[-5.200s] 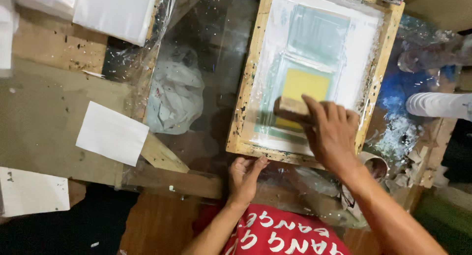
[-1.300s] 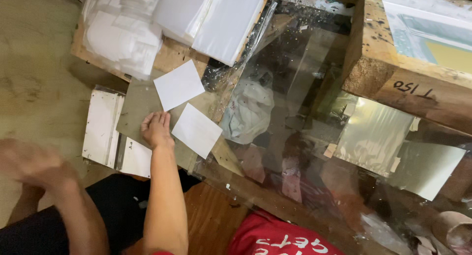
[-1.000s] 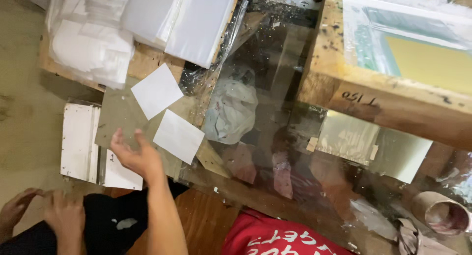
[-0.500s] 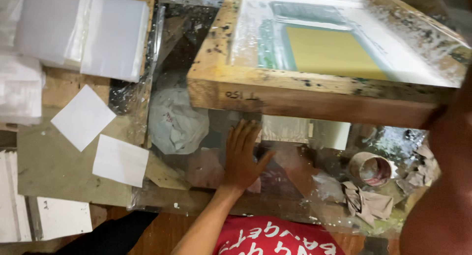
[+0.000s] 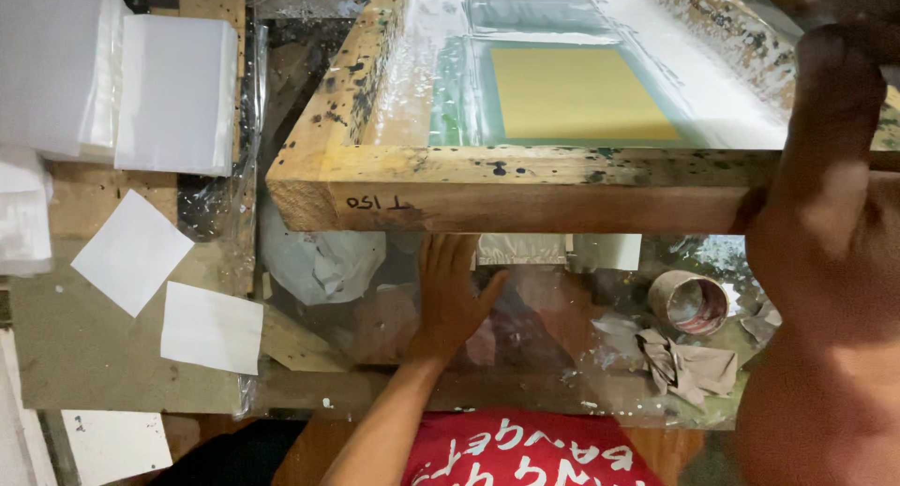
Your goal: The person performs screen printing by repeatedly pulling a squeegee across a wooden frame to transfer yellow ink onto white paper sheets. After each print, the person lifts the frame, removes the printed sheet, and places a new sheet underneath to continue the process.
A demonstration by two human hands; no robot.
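A wooden screen-printing frame [image 5: 525, 181] with a yellow and green mesh panel is tilted up off the table. My right hand [image 5: 825, 195] grips its front right corner and holds it raised. My left hand [image 5: 450, 294] reaches under the raised frame, palm down and fingers spread on the glossy plastic-covered table top [image 5: 525, 355]. A white sheet [image 5: 520, 249] lies under the frame just beyond my fingertips; whether I touch it is hidden.
Two white paper squares [image 5: 131, 252] [image 5: 211, 328] lie on grey cardboard at the left. Stacks of white sheets [image 5: 173, 92] sit at the upper left. A crumpled rag [image 5: 319, 261], a tape roll [image 5: 689, 301] and crumpled paper [image 5: 689, 366] rest on the table.
My left hand left the paper squares at the left and came to rest under the frame. My right hand has lifted the frame's front edge higher and closer.
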